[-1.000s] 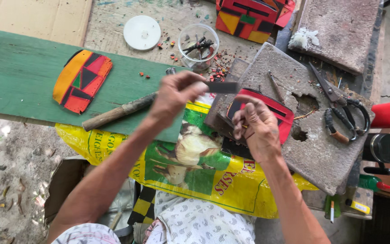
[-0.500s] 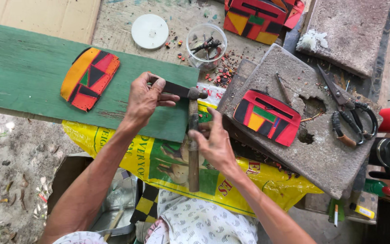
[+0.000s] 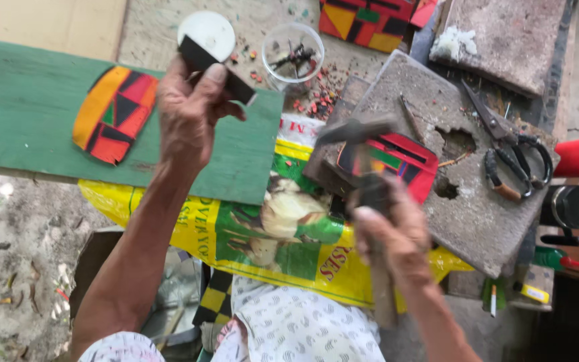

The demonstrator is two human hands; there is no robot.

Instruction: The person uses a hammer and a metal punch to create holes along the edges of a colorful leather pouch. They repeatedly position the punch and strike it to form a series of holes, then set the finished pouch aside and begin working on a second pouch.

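Yellow-green printed sack (image 3: 269, 228) drapes below green board's (image 3: 28, 100) front edge; left hand (image 3: 185, 114) fingers clenched on dark flat bar (image 3: 219, 64), right hand (image 3: 393, 234) gripping hammer (image 3: 363, 144).

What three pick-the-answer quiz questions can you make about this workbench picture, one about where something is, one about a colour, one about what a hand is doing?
1. Where are the scissors?
A. on the grey stone slab
B. on the green board
C. in the clear cup

2. What colour is the long board?
A. blue
B. green
C. white

3. What is the left hand doing?
A. resting flat
B. gripping a dark flat piece
C. holding scissors

Answers: 1 A, the scissors lie on the slab's right side. 2 B, the painted board is plainly green. 3 B, its fingers are closed round the raised dark piece.
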